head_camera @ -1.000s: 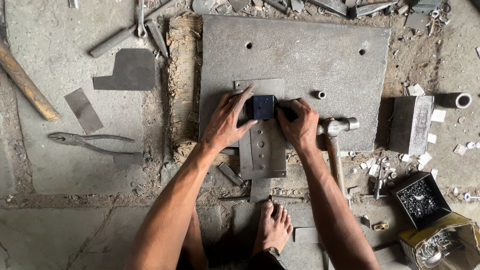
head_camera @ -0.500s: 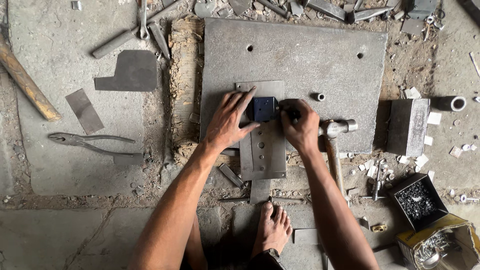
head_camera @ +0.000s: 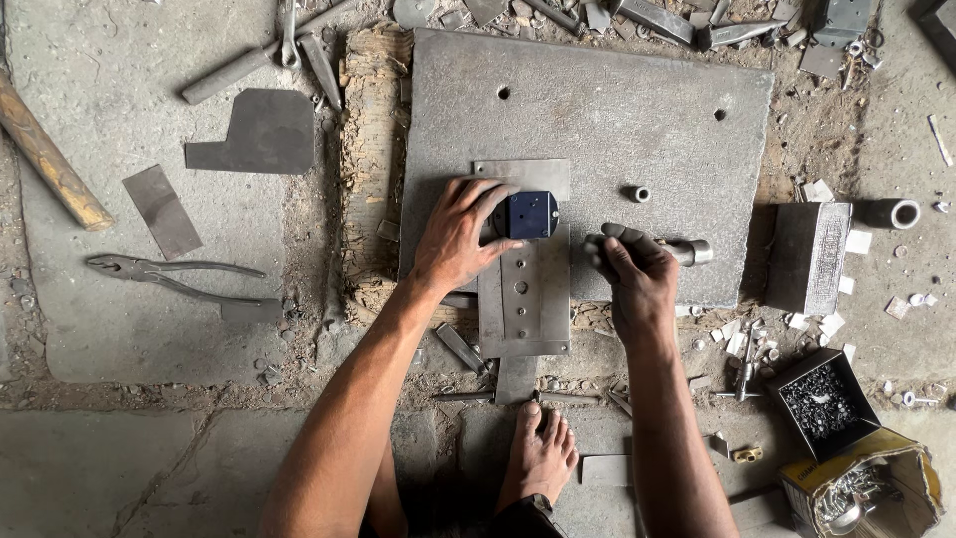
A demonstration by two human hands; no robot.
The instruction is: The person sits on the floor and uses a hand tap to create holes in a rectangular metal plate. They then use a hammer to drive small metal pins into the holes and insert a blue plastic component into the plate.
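The left hand (head_camera: 460,237) lies spread, fingers apart, pressing on a small dark blue block (head_camera: 530,214) and the drilled metal strip (head_camera: 525,289) under it; the fingertips touch the block's near side without closing round it. The right hand (head_camera: 637,274) is clamped around the shaft of a hammer (head_camera: 687,251), whose steel head sticks out just beyond the knuckles, a little apart from the block.

The block looks like solid metal: stiff, hard-edged, heavy for its bulk and likely to skid on the strip unless held from the sides. The strip is flat, rigid and thin, best pinned down flat with the palm rather than lifted by an edge.

Both rest on one large grey steel plate (head_camera: 637,110) that serves as the surface, lying on the floor. Beyond the right hand sits one short metal bush (head_camera: 637,193); further out stand one rectangular steel block (head_camera: 809,257) and one open box of small dark fasteners (head_camera: 825,402). Well out past the left hand lie one pair of pliers (head_camera: 179,277) and two loose sheet offcuts. One bare foot (head_camera: 538,453) rests below, between the forearms.
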